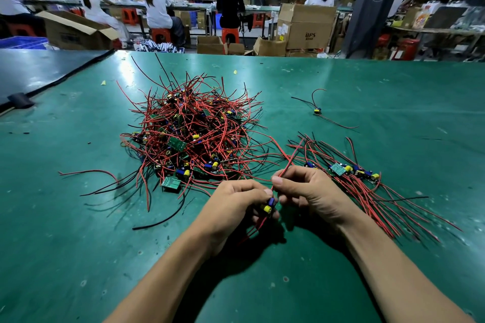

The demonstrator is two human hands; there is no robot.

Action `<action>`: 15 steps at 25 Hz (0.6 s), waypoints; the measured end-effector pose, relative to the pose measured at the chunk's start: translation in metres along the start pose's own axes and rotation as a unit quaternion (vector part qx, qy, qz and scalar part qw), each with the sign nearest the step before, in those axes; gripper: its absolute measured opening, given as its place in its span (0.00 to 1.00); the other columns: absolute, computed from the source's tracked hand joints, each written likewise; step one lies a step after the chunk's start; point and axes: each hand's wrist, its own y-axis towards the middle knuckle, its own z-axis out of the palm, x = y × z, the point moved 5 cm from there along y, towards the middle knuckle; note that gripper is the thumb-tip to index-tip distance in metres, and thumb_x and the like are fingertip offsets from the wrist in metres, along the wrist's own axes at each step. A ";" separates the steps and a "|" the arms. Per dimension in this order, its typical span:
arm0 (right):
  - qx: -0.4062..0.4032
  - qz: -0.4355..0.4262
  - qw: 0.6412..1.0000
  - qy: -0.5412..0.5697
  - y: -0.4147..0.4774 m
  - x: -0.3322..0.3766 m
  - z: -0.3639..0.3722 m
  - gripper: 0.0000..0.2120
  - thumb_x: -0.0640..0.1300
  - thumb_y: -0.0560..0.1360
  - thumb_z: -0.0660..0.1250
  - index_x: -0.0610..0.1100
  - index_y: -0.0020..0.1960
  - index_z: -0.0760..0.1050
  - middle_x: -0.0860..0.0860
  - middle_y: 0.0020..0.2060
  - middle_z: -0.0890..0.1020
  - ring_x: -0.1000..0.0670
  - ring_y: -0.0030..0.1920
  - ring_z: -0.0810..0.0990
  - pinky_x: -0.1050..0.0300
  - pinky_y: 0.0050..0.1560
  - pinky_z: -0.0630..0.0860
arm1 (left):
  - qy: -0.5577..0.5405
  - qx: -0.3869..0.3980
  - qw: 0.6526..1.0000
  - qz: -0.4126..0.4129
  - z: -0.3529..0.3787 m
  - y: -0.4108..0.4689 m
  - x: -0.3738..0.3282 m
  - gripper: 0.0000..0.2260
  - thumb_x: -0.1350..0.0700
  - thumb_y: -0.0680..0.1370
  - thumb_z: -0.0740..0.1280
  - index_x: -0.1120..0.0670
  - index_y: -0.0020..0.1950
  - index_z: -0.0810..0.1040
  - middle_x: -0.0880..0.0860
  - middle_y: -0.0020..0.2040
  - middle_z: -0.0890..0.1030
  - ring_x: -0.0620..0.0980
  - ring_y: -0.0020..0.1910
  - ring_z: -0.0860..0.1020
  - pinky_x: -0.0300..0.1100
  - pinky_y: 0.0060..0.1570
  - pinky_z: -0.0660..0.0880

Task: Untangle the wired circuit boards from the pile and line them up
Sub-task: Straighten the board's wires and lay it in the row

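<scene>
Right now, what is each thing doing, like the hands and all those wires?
Left hand: grips a board.
Held board: in the left hand, wires trailing below.
Right hand: pinches the red wire.
Pile: tangled.
Row: lined up at right, wires side by side.
Lone board: lies apart.

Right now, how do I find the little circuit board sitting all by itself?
Start at the green table, then look right of the big tangled pile, beyond the lined-up row. The lone circuit board lies there; unlike the others, nothing touches it.
</scene>
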 end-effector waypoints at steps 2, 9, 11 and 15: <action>-0.032 -0.042 0.997 -0.056 -0.001 0.002 0.001 0.12 0.46 0.60 0.80 0.41 0.38 0.83 0.46 0.34 0.83 0.52 0.29 0.79 0.61 0.31 0.78 | 0.014 -0.009 1.000 0.009 0.001 0.002 0.000 0.10 0.64 0.77 0.67 0.57 0.36 0.80 0.57 0.33 0.81 0.50 0.31 0.80 0.39 0.32 0.71; -0.088 -0.119 0.978 -0.147 0.001 0.002 0.006 0.12 0.47 0.74 0.76 0.44 0.36 0.79 0.44 0.29 0.79 0.48 0.28 0.76 0.55 0.31 0.75 | 0.039 -0.049 0.998 0.004 0.001 0.009 0.006 0.11 0.63 0.76 0.66 0.56 0.34 0.80 0.61 0.35 0.81 0.50 0.27 0.78 0.36 0.26 0.73; -0.052 -0.070 0.992 -0.092 0.002 -0.004 0.008 0.12 0.49 0.74 0.76 0.45 0.36 0.79 0.41 0.30 0.78 0.47 0.27 0.74 0.54 0.31 0.74 | 0.043 -0.045 0.998 0.009 0.002 0.010 0.007 0.09 0.61 0.78 0.67 0.58 0.38 0.81 0.58 0.37 0.84 0.51 0.30 0.80 0.36 0.25 0.72; -0.012 -0.029 0.993 -0.111 0.001 -0.005 0.007 0.15 0.55 0.69 0.79 0.43 0.41 0.82 0.43 0.35 0.81 0.49 0.30 0.76 0.55 0.30 0.75 | 0.063 -0.060 0.996 0.022 -0.002 0.009 0.008 0.07 0.61 0.78 0.67 0.63 0.42 0.80 0.58 0.36 0.84 0.51 0.29 0.80 0.38 0.27 0.74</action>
